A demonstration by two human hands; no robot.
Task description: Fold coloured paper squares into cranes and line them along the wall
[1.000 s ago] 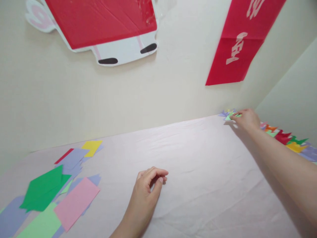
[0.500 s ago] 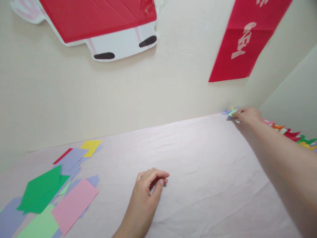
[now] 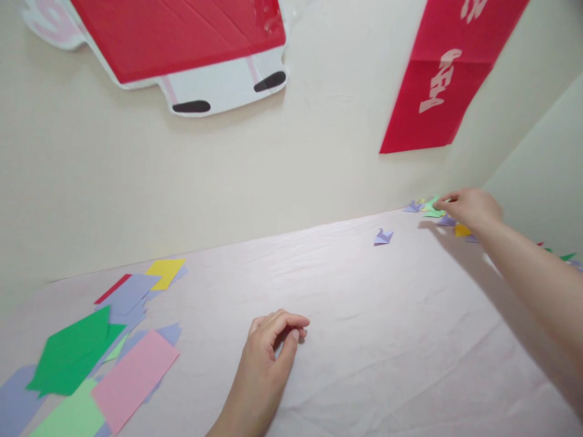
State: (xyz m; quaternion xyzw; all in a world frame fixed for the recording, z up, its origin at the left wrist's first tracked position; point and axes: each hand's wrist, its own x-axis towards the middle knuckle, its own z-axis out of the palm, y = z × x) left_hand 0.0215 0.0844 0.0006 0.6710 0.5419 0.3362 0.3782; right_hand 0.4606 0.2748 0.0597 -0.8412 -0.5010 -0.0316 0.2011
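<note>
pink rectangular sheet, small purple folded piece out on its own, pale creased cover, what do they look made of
Pink rectangular sheet: likely matt paper, by its even colour and crisp edges. Small purple folded piece: likely matt paper too, given its sharp points and folds. Pale creased cover: probably dull cloth, from its soft wrinkles.

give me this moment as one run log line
left hand: loosely curled, nothing visible held | right hand: at green folded paper | purple folded paper: alone on cloth

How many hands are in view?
2: the left hand, low in the middle, and the right hand, at the light green folded paper near the wall.
</note>
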